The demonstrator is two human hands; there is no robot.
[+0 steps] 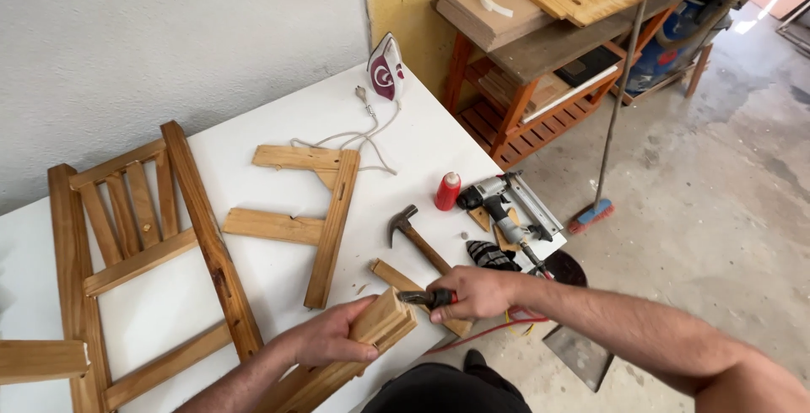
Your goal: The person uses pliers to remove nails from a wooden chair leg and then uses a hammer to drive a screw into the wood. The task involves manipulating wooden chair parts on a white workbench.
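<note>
My left hand (pixel 327 339) grips a thick wooden chair leg (pixel 381 320) near its upper end, at the table's front edge. My right hand (pixel 477 292) holds a small tool with a dark and red handle (pixel 429 298), its tip against the end of that leg. Just beyond my hands lies a claw hammer (pixel 415 237) with a wooden handle, and a short wooden piece (pixel 396 276) sits beside it.
On the white table (pixel 253 282) lie a wooden chair back frame (pixel 139 244), a smaller wooden frame part (pixel 314 210), a red bottle (pixel 447 191), a nail gun (pixel 504 204), a dark glove (pixel 493 254) and a clothes iron (pixel 386 69). A wooden shelf unit (pixel 540 59) and a broom (pixel 609 134) stand at right.
</note>
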